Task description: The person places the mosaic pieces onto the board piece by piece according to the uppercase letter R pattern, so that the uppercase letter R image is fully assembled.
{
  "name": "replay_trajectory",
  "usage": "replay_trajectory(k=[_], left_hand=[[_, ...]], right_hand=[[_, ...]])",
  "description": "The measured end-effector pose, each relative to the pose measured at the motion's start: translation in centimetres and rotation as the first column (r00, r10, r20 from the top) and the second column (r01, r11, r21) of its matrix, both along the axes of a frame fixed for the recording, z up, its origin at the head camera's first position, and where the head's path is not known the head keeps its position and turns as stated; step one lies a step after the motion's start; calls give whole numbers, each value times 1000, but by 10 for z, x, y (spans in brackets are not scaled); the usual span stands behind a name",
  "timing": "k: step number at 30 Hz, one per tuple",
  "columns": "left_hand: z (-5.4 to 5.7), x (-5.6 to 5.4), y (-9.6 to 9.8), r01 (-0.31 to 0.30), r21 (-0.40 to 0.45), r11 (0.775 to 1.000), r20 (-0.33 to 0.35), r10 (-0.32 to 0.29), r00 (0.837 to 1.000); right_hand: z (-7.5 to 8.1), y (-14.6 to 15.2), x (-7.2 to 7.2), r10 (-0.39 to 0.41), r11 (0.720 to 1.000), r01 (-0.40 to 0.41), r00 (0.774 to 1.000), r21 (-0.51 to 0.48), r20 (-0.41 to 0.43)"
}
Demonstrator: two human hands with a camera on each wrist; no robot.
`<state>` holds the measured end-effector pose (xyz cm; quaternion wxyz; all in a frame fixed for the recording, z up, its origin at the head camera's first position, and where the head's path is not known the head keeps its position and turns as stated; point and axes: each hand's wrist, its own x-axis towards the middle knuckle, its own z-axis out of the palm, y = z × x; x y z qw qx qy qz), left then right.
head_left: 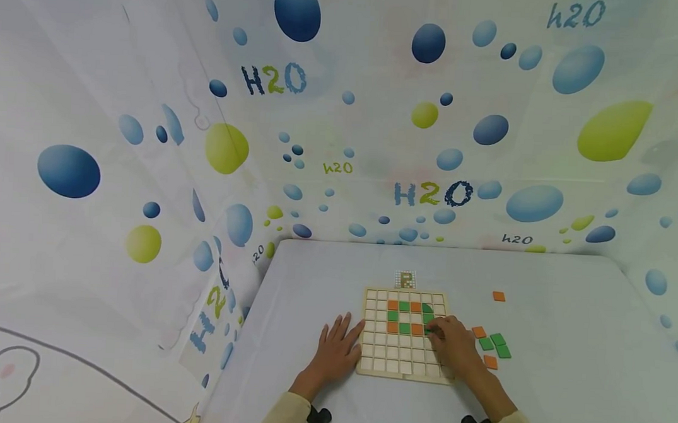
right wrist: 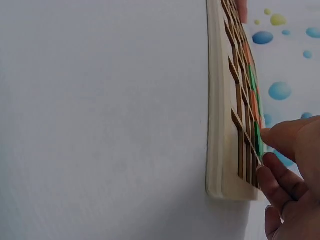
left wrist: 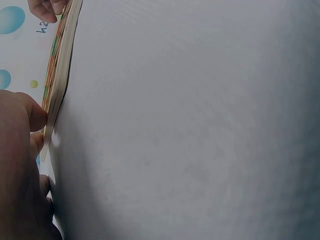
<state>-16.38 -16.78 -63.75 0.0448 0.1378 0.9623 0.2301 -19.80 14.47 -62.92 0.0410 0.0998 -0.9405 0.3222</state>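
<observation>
A wooden grid board (head_left: pixel 376 364) lies on the white table, with orange and green square tiles and one green round-cornered tile set in its upper cells. My left hand (head_left: pixel 335 350) rests on the table with its fingers spread, fingertips at the board's left edge. In the left wrist view its thumb (left wrist: pixel 36 117) is against the board's side. My right hand (head_left: pixel 452 346) is over the board's right part, where thumb and fingertips pinch a green tile (right wrist: pixel 257 137) at a cell beside an orange tile (head_left: pixel 417 330). The fingers hide most of that green tile in the head view.
A small card with a grid pattern (head_left: pixel 405 279) sits just behind the board. Loose tiles lie right of the board: several orange and green ones, including a green tile (head_left: pixel 503 351), and a lone orange tile (head_left: pixel 499 296) farther back. A printed curtain (head_left: pixel 371 131) hangs behind the table.
</observation>
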Motion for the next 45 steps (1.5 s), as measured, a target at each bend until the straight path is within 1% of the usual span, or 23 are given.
replay_trajectory(k=[3,6,11,16,21,24,28,32,35,41,45], left_hand=[[1,0,0,2,0,1000,4,-2,1000],[1,0,0,3,-5,1000,3,-3,1000],[1,-1,0,4,-5,1000,-5,-4,1000],[2,0,0,1,-6,1000,-5,-1,1000],[4,0,0,-1,-4,1000,-4,1,1000],[5,1,0,2,4,1000,-4,-2,1000],[6,1,1,4,0,1000,-7,-4,1000],[4,0,1,1,-2,1000,-6,-1,1000],[3,-1,1,0,-3,1000,-6,0,1000],[2,0,2,1,-1,1000,-3,-1,1000],[1,0,2,1,-5,1000,-7,-1,1000]], right_hand=[[2,9,0,-14,1000,13,999,-29,-35],[4,21,1,-65,998,64,996,-21,-59],[0,43,-1,-189,981,189,982,42,-18],[-4,63,3,-237,969,236,971,68,10],[-4,76,3,-261,961,256,965,103,39],[-3,82,2,-255,962,248,965,110,56],[-1,86,1,-224,972,218,972,85,72],[1,88,1,-211,976,205,974,67,85],[1,90,1,-218,975,214,972,59,88],[-2,103,0,-258,966,254,960,47,109],[-3,115,-3,-254,967,251,961,39,109]])
